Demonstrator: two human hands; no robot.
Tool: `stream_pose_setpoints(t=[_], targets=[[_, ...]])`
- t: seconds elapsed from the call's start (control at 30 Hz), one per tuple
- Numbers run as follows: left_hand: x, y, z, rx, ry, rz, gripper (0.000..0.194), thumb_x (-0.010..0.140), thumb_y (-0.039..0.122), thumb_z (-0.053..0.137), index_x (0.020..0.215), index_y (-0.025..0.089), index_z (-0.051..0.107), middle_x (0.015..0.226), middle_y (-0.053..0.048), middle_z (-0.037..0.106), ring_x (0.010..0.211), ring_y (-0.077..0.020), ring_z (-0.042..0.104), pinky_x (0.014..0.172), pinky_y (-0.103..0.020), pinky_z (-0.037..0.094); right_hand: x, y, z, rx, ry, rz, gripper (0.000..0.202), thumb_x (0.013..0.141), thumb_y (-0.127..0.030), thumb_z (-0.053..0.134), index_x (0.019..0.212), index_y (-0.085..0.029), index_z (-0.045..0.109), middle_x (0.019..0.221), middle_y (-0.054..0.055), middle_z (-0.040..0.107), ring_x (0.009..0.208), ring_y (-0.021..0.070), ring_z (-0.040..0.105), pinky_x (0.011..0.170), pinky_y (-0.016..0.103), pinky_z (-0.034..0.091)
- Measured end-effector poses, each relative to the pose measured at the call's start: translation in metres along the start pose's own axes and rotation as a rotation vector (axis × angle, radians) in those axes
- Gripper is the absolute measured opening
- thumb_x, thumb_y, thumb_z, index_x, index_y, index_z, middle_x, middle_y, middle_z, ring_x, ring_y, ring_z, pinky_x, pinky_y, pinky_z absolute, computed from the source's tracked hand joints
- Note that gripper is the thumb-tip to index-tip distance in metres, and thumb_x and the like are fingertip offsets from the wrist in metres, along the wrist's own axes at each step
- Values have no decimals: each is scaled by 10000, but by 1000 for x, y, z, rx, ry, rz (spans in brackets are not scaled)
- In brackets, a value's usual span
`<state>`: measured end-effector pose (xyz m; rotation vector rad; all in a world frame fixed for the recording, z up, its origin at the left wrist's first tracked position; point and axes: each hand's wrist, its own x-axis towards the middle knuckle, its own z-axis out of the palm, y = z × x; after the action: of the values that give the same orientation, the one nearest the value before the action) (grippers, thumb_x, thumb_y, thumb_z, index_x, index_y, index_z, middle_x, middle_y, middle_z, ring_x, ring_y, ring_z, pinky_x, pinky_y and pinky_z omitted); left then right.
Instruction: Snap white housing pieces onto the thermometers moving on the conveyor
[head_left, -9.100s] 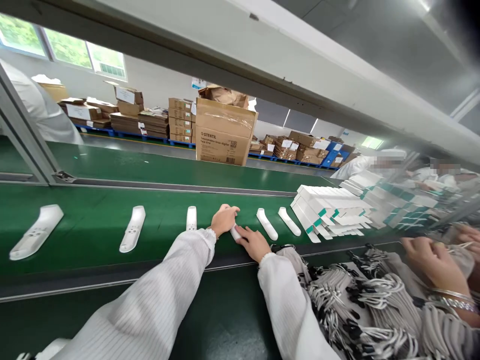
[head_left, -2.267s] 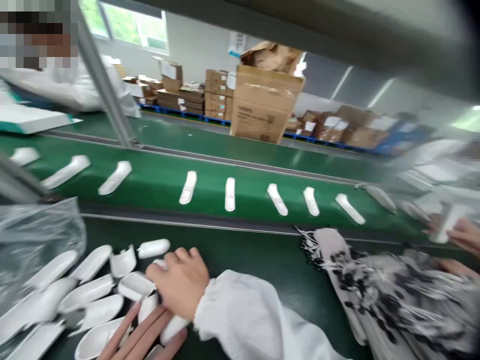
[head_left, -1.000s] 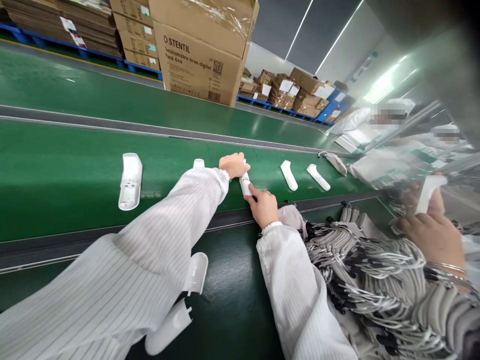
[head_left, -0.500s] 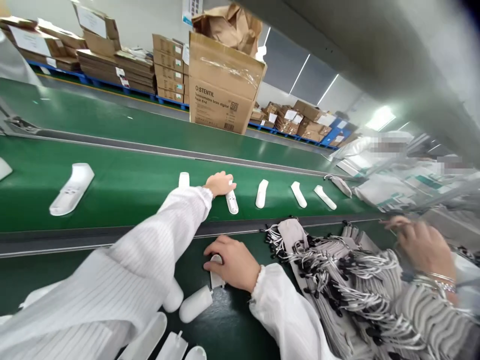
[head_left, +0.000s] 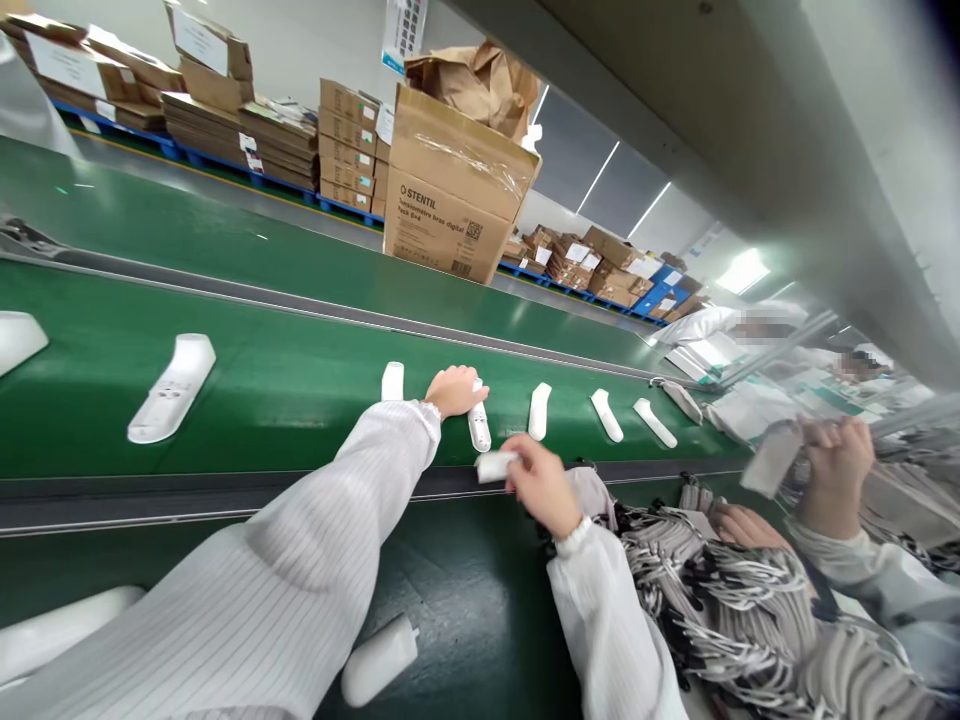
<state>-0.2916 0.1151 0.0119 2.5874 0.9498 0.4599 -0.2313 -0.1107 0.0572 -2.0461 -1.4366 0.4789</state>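
The left hand (head_left: 452, 390) rests curled on a white handset (head_left: 478, 428) on the green belt (head_left: 285, 390); the right hand (head_left: 538, 482) pinches a small white cover (head_left: 496, 466); cardboard boxes (head_left: 450, 200) stand behind.

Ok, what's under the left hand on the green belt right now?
The left hand rests on the top end of a white device lying on the green belt. That end is covered; the lower part shows.
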Motion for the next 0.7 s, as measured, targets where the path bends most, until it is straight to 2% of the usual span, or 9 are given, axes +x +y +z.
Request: stream_pose_setpoints(t=[0.07, 0.1, 0.17, 0.27, 0.37, 0.47, 0.6, 0.67, 0.7], targets=[[3, 4, 3, -1, 2, 2, 401, 917, 518, 400, 1017, 187, 602, 1114, -95, 652, 1055, -264, 581, 908, -377, 439, 24, 12, -1, -94, 274, 44, 434, 863, -103, 390, 1212, -169, 639, 807, 39, 708, 725, 178, 681, 753, 306, 557], [4, 7, 4, -1, 4, 2, 397, 918, 512, 399, 1011, 185, 602, 1111, -96, 653, 1051, -264, 582, 903, -377, 441, 33, 17, 0, -147, 327, 0, 450, 871, -106, 389, 1243, -163, 635, 936, 76, 724, 847, 192, 693, 845, 331, 549], [6, 11, 5, 1, 14, -1, 382, 918, 495, 402, 996, 179, 603, 1103, -100, 653, 1046, -264, 584, 898, -378, 442, 41, 26, 7, -226, 281, -147, 455, 877, -115, 424, 1279, -168, 631, 1188, 115, 682, 1067, 209, 660, 980, 352, 506], [8, 18, 9, 0, 41, -3, 365, 915, 479, 420, 1010, 176, 600, 1102, -105, 655, 1058, -263, 583, 906, -374, 437, 33, 38, 20, -288, 148, -266, 427, 900, -192, 524, 1318, -197, 615, 1326, 118, 624, 1220, 231, 597, 1045, 377, 476], [10, 23, 16, -15, 67, -8, 368, 911, 473, 436, 1067, 174, 584, 1119, -106, 656, 1065, -267, 584, 917, -381, 437, 22, 48, 25, -322, 136, -199, 377, 927, -246, 570, 1299, -240, 635, 1293, 83, 657, 1257, 234, 577, 1069, 393, 458], [15, 33, 19, -17, 40, -24, 355, 913, 443, 433, 1080, 169, 585, 1133, -111, 655, 1073, -272, 585, 922, -390, 444, 28, 50, 17, -344, 126, -71, 365, 927, -225, 596, 1287, -257, 644, 1247, 54, 687, 1248, 216, 585, 1055, 336, 460], [28, 50, 2, 42, -103, -19, 416, 910, 441, 435, 1159, 147, 592, 1227, -142, 622, 1142, -290, 559, 933, -397, 453, 40, 30, 0, -427, 78, 44, 330, 935, -252, 602, 1258, -239, 666, 1210, 85, 700, 1215, 256, 599, 1006, 351, 480], [32, 50, -15, 91, -232, 50, 504, 890, 519, 465, 1215, 153, 588, 1256, -149, 613, 1199, -318, 514, 947, -425, 452, 31, 8, -4, -462, 92, 27, 341, 938, -226, 588, 1273, -219, 654, 1261, 98, 667, 1231, 280, 571, 1029, 390, 456], [31, 45, -24, 105, -248, 92, 549, 884, 553, 468, 1259, 165, 570, 1283, -145, 601, 1232, -324, 484, 965, -439, 444, 20, -6, -3, -443, 105, -21, 357, 944, -213, 575, 1295, -207, 635, 1290, 102, 646, 1234, 274, 562, 1043, 389, 443]])
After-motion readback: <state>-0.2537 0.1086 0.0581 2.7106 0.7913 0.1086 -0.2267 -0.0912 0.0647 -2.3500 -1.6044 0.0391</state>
